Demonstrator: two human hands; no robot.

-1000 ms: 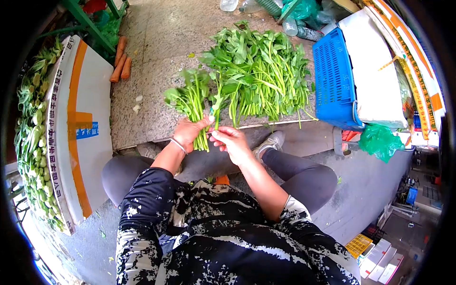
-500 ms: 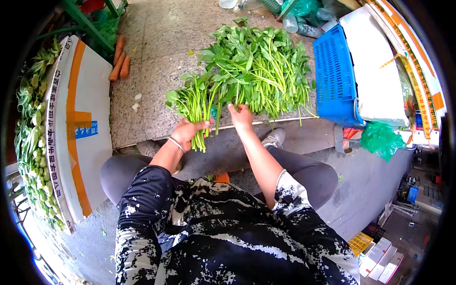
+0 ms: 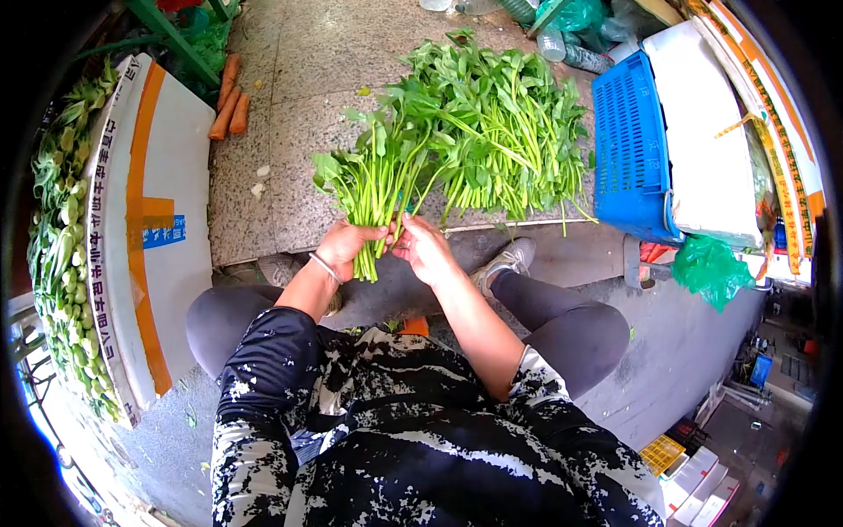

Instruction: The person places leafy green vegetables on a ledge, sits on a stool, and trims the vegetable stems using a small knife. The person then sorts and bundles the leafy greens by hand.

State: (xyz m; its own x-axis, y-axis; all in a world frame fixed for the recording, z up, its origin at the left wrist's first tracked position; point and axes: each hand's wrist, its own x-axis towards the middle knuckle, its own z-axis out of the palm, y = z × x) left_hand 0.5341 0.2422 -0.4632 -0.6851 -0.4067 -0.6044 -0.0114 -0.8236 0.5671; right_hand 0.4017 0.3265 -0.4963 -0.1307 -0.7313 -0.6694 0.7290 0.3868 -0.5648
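A bunch of leafy green stems (image 3: 376, 189), which look like water spinach, is gripped in my left hand (image 3: 344, 248). Its cut ends stick out below my fist, and the leaves point away from me. Close against it, my right hand (image 3: 423, 249) pinches a few stems by their lower ends, fingertips almost meeting the left hand. To the right, a large loose pile of the same greens (image 3: 509, 132) lies on the stone slab (image 3: 290, 114), stems toward me. Some leaves of the bunch overlap the pile's left side.
Several carrots (image 3: 230, 105) lie at the slab's left, beside a white foam box (image 3: 180, 202). A blue plastic crate (image 3: 625, 149) stands at the right, with a green plastic bag (image 3: 713, 270) below it. Plastic bottles (image 3: 562, 53) lie at the back.
My right hand has moved left from the pile's edge to the bunch, bringing stems with it. The bunch looks fuller. My left hand stays in place, still holding it.
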